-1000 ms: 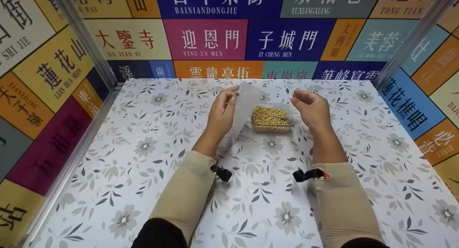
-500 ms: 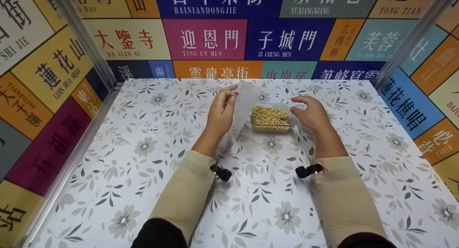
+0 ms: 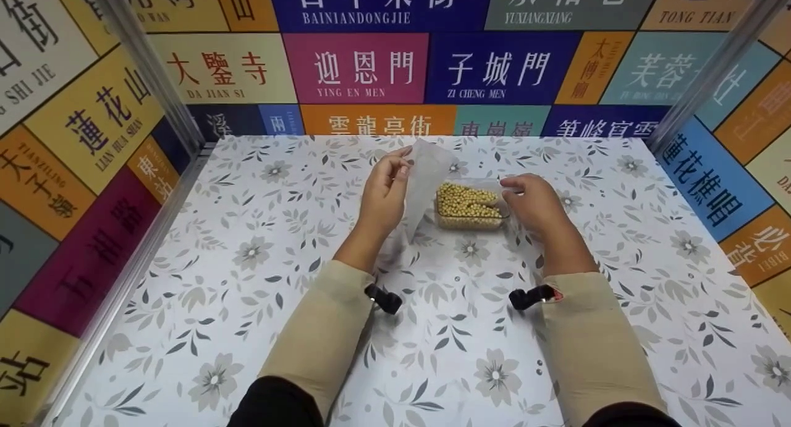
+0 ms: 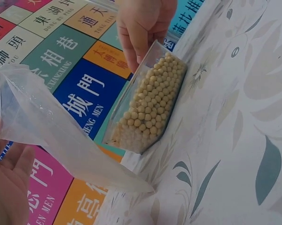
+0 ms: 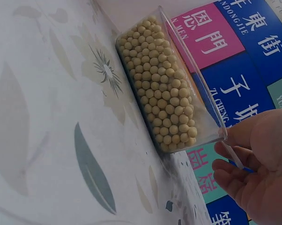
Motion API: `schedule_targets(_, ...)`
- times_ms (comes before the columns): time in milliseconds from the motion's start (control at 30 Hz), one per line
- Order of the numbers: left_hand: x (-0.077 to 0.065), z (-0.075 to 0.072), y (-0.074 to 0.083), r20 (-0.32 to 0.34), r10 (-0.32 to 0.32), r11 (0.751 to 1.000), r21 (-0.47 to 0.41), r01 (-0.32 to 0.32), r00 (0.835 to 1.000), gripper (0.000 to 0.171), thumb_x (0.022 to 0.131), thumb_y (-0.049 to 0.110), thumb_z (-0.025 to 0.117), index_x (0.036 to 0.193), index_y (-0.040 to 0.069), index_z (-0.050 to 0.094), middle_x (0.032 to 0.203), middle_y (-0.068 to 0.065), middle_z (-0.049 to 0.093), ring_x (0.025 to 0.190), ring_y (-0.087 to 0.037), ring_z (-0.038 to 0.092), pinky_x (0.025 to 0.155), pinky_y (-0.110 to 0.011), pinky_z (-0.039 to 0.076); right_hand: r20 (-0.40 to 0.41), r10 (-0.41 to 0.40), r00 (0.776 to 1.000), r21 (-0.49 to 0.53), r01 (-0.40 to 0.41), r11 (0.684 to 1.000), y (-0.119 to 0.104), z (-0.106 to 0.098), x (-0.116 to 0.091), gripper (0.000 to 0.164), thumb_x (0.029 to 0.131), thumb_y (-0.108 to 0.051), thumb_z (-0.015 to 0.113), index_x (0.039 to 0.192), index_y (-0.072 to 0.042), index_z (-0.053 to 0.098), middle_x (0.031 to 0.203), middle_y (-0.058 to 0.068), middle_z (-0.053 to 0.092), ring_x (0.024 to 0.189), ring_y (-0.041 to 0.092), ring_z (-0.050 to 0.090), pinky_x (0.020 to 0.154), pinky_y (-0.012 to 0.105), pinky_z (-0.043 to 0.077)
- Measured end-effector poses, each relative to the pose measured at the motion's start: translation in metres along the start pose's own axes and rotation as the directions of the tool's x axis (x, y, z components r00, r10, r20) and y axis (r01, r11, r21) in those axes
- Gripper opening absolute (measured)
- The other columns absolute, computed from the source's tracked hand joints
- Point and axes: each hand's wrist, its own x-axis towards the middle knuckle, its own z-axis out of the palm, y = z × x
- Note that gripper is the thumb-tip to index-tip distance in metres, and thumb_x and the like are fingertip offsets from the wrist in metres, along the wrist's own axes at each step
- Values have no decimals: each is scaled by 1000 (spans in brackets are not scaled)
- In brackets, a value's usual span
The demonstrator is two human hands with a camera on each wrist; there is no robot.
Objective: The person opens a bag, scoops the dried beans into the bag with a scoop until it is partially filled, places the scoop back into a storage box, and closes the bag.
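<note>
My left hand (image 3: pixel 384 193) holds a translucent plastic bag (image 3: pixel 426 175) upright, left of a clear box. In the left wrist view the bag (image 4: pixel 61 131) hangs down, its lower corner near the table. The clear plastic box (image 3: pixel 473 224) stands on the table, part filled with round yellow soybeans (image 3: pixel 460 199). At the box's right end, my right hand (image 3: pixel 536 204) has its thumb and fingers at the rim. The right wrist view shows that hand (image 5: pixel 267 164) pinching the rim's corner, thumb on one side and fingers on the other.
A white floral cloth (image 3: pixel 247 316) covers the table. Walls of coloured sign panels (image 3: pixel 364 68) enclose it at the back and both sides, with metal posts (image 3: pixel 154 81) at the corners. A black strap (image 3: pixel 384 298) sits on each sleeve cuff.
My right hand has come down from above the box's right side to its rim. The left hand and the bag have stayed nearly still.
</note>
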Motion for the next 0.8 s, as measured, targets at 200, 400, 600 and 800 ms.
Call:
schedule_targets(200,-1,1,1,-17,-19,1000,-16,19,1000,18,114,20,47,117,7,59,156,-3,60,137,-18,62,116,-33,52,-1,-20,1000,-34,20,999,-1,1,-1,42,111,-22,53,148,-5,61,156,24,52,143,46,53,120,61,44)
schedule_targets(400,0,2,0,-28,-23,999,-37,22,999,16,114,18,48,116,7,59,155,-4,60,138,-18,62,118,-32,51,37,9,999,-65,-7,998,-7,-2,-3,43,111,-21,50,150,-6,60,157,24,51,144,46,52,121,62,43)
schedule_targets(600,0,3,-1,-33,-19,998,-64,17,999,16,113,16,49,116,5,60,155,-6,61,136,-20,62,116,-34,52,27,15,1000,-113,-12,994,-12,-1,-3,43,109,-20,50,148,-6,62,155,25,53,145,47,51,124,62,40)
schedule_targets(800,-1,3,1,-28,-28,996,-81,25,999,17,113,16,48,116,4,60,156,-8,60,136,-21,63,116,-34,52,22,43,999,-97,-41,995,-16,0,-4,41,110,-19,50,147,-6,63,156,25,51,148,45,47,125,61,38)
